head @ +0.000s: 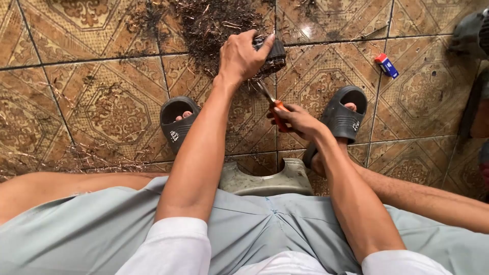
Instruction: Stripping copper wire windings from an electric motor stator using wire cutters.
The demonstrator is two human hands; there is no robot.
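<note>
Left hand (pixel 243 55) clenched on dark bundle of thin wiry strands (pixel 271 55), top centre; right hand (pixel 298 121) grips orange-handled metal cutter (pixel 272 108), centre.
Risk: blade tip sits just beside left wrist — a slip could likely nick it.

Two hands (pixel 243 57) (pixel 298 121); two dark slippers (pixel 175 122) (pixel 342 117); one orange-handled cutter (pixel 275 109); one small box (pixel 386 65); one stool (pixel 265 181).

The debris pile (pixel 214 25) lies ahead of both slippers (pixel 177 121), the small box (pixel 386 65) (well apart) to the right.
</note>
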